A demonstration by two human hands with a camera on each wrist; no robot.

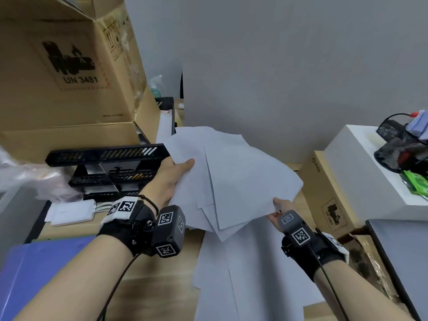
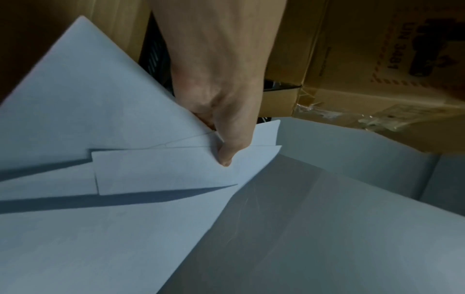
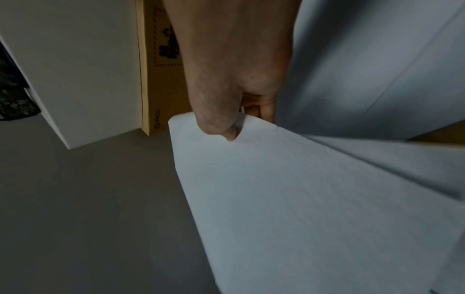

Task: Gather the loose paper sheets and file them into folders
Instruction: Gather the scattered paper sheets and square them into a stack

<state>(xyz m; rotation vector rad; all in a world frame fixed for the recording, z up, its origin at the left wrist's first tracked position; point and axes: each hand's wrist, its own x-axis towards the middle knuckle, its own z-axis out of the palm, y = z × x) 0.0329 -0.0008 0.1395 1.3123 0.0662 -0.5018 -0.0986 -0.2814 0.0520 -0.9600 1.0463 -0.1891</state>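
Observation:
Both hands hold a fanned, uneven stack of white paper sheets (image 1: 231,179) above the desk. My left hand (image 1: 171,177) grips its left edge, thumb on top (image 2: 225,157), fingers hidden underneath. My right hand (image 1: 278,210) pinches the stack's right corner (image 3: 289,189) between thumb (image 3: 226,133) and fingers below. More loose white sheets (image 1: 243,274) lie flat on the wooden desk under the stack. A blue folder (image 1: 44,272) lies at the near left beneath my left forearm.
A black tiered paper tray (image 1: 108,167) stands left of the stack, under a large open cardboard box (image 1: 69,72). A slim brown carton (image 1: 328,188) and a white box (image 1: 366,163) stand at the right. A grey partition wall (image 1: 289,66) rises close behind.

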